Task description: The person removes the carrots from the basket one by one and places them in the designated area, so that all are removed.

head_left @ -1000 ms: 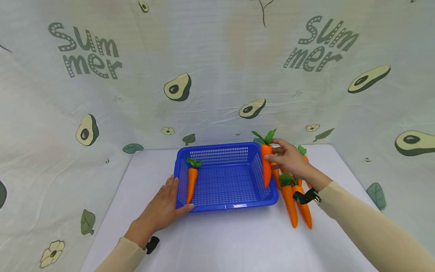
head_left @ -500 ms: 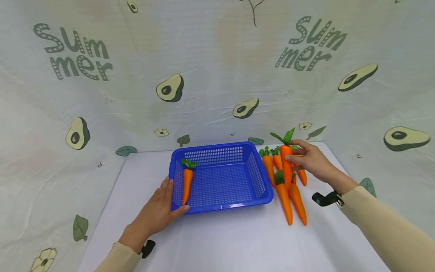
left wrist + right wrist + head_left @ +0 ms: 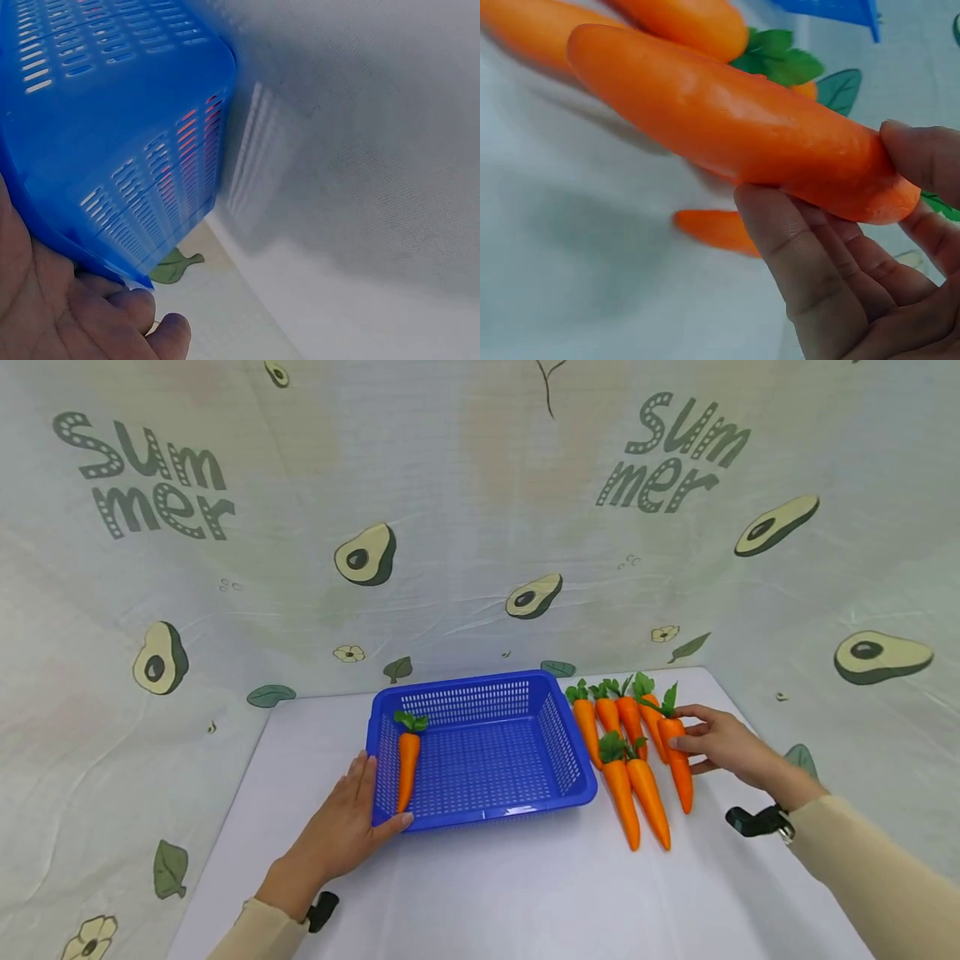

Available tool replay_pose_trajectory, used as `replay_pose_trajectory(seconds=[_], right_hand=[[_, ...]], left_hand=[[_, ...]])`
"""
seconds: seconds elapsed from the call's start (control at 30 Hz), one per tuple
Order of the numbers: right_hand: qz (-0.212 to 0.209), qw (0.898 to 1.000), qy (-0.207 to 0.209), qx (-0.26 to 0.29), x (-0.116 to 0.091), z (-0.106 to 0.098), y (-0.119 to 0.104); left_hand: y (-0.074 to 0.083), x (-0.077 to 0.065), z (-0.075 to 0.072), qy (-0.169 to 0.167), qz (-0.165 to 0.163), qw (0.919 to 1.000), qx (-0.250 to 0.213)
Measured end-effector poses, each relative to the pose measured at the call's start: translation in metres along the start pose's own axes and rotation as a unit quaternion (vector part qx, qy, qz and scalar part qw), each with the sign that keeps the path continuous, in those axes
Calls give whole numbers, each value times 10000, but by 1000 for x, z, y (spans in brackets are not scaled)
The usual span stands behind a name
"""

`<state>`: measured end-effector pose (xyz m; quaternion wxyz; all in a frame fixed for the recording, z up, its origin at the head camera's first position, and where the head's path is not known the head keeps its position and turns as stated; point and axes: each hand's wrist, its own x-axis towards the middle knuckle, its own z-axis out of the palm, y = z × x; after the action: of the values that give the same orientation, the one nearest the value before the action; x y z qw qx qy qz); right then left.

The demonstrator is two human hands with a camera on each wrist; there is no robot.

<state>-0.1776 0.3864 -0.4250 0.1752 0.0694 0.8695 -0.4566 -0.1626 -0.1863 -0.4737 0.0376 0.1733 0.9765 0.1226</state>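
Observation:
My right hand [image 3: 723,745] holds a carrot [image 3: 677,764] between thumb and fingers, its leafy top up and its tip toward me. In the right wrist view the held carrot [image 3: 742,135] lies across the fingers, with the thumb on its thick end. Several carrots [image 3: 618,797] lie close together just left of that hand. A blue plastic basket [image 3: 480,817] stands left of them, with one carrot [image 3: 408,768] inside along its left wall. My left hand [image 3: 337,822] rests at the basket's near left corner, fingers extended along the left rim, thumb over the front rim.
The white tabletop [image 3: 480,893] spreads in front of the basket. A patterned cloth [image 3: 450,460] with avocados and lettering hangs behind and along the sides. Leafy carrot tops [image 3: 611,685] line up by the basket's right wall.
My right hand has carried the carrot from over the basket's right rim rightward, past the other carrots, and lowered it to the group's right side. The left hand stays at the basket.

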Motion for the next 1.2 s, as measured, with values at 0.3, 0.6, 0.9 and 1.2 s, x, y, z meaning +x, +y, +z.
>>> replay_pose_trajectory(seconds=[0.3,0.6,0.9,1.2], right_hand=[[465,9987,-214,-3,3,15,37],[422,9984,-347,-111,4,24,51],[340,9987,-219,-304,8,29,56],[236,9981,-19,-574,7,32,59]], left_hand=[[0,1,-1,-64,19,10000,-14],[-1,2,0,-63,43,10000,-45],[-1,3,0,-62,67,9999,-87],[-1,3,2,-102,10,9999,-138]])
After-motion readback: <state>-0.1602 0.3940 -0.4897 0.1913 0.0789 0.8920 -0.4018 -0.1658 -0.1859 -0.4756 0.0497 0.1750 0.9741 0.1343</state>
